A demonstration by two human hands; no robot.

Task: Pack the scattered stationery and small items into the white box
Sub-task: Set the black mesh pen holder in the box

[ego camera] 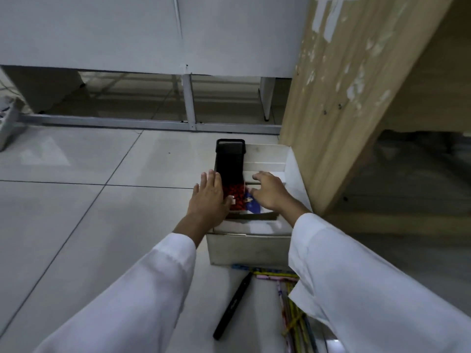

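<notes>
The white box [248, 247] stands on the tiled floor beside a wooden panel. A black mesh pen holder [230, 159] lies in its left side, with a red patterned item [235, 196] below it and a blue card [253, 206] to the right. My left hand [210, 197] rests flat against the holder's left side, fingers spread, thumb on the red item. My right hand [271, 193] reaches into the box, fingers curled over the blue card and a white inner divider. On the floor in front lie a black marker [233, 305] and a bundle of coloured pencils [293, 317].
A worn wooden desk panel [341, 98] rises right of the box. White partition legs and a metal floor rail [142, 123] run across the back. A white basket [6, 123] shows at the far left edge. Grey floor tiles [76, 200] spread to the left.
</notes>
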